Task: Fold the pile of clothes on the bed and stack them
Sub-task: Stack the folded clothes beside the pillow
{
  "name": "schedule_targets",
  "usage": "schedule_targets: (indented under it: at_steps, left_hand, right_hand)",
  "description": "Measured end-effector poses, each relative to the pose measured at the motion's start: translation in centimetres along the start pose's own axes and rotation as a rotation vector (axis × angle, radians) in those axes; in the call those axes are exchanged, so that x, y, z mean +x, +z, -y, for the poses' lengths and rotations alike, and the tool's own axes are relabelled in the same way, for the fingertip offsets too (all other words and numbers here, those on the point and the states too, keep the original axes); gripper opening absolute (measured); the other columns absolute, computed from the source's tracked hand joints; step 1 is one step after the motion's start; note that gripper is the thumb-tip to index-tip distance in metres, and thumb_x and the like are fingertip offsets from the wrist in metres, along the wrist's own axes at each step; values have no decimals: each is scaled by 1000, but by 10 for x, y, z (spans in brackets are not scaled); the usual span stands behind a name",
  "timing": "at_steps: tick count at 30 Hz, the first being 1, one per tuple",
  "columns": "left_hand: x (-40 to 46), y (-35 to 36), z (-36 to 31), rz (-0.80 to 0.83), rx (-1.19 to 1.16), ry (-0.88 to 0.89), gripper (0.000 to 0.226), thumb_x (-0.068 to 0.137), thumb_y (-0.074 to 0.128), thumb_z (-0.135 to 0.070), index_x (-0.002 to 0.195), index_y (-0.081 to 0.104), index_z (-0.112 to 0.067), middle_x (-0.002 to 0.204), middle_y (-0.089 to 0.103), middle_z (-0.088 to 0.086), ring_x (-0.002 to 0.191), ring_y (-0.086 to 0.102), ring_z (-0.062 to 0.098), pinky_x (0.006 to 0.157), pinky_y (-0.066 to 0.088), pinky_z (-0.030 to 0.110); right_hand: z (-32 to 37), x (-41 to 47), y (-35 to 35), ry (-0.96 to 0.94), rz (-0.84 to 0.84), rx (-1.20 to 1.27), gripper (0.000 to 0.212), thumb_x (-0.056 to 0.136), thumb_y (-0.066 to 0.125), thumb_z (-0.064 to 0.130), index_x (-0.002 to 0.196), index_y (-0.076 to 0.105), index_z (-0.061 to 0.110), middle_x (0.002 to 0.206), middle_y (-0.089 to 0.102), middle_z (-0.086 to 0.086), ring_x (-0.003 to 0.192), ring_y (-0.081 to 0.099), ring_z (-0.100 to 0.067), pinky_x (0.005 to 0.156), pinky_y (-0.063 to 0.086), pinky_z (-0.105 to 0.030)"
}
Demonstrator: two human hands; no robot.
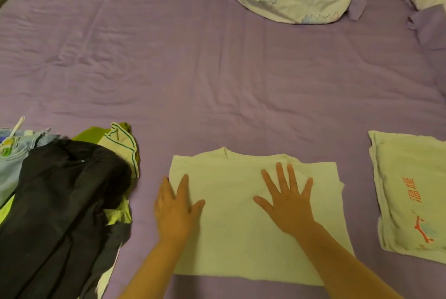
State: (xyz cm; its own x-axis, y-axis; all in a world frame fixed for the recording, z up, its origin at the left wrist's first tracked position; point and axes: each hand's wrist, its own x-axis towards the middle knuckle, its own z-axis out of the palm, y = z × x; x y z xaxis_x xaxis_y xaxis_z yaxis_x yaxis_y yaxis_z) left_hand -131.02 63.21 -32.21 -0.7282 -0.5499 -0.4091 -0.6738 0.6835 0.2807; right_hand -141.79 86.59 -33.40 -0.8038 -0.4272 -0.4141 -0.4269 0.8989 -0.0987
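I am midway through folding a white T-shirt (241,214), which lies flat near the bed's (217,69) near edge, collar pointing away from me. My left hand (175,212) rests flat on its left border, fingers straight and partly over the sheet; my right hand (287,204) presses flat with fingers spread on the right half. Both hands are apart and grip nothing. I judge this to be smoothing before another fold; next I would need to pinch an edge and bring it over, then carry it to the folded shirt (412,192) towards the right edge. The unfolded pile (60,202) waits by the left edge, dark trousers on top. The folded shirt bears red characters and a red figure; I cannot read them.
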Motion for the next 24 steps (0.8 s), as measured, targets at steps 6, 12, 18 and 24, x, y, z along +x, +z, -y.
schedule_targets:
  at_steps: [6,12,18,24]
  left_hand:
    - [2,-11,-4,6,-511,-306,90,80,74,-33,149,19,-11,148,34,11,132,37,32,104,37,47]
    - [-3,-27,-6,169,-675,-357,51,92,59,-36,135,43,-15,133,52,7,118,51,30,98,43,45]
    - [-39,-43,-62,481,-1026,-11,44,94,55,-22,132,48,-42,124,63,-12,105,63,8,77,51,20]
    - [-66,-40,-118,771,-1127,-91,32,96,53,-29,127,52,-37,120,62,1,95,69,21,80,57,37]
  right_hand:
    - [-5,15,8,45,112,-61,95,67,-25,80,149,-5,36,156,-16,-9,146,0,-36,103,6,-74]
    - [16,7,-22,55,106,-6,72,93,21,62,152,1,25,159,-11,-9,146,-12,-31,114,3,-57]
    - [74,-30,-71,139,231,1389,39,91,53,51,128,43,43,132,52,17,119,53,-6,98,45,-27]
    - [20,-47,-69,345,101,1561,23,86,65,37,106,56,35,93,68,12,78,66,1,62,49,-13]
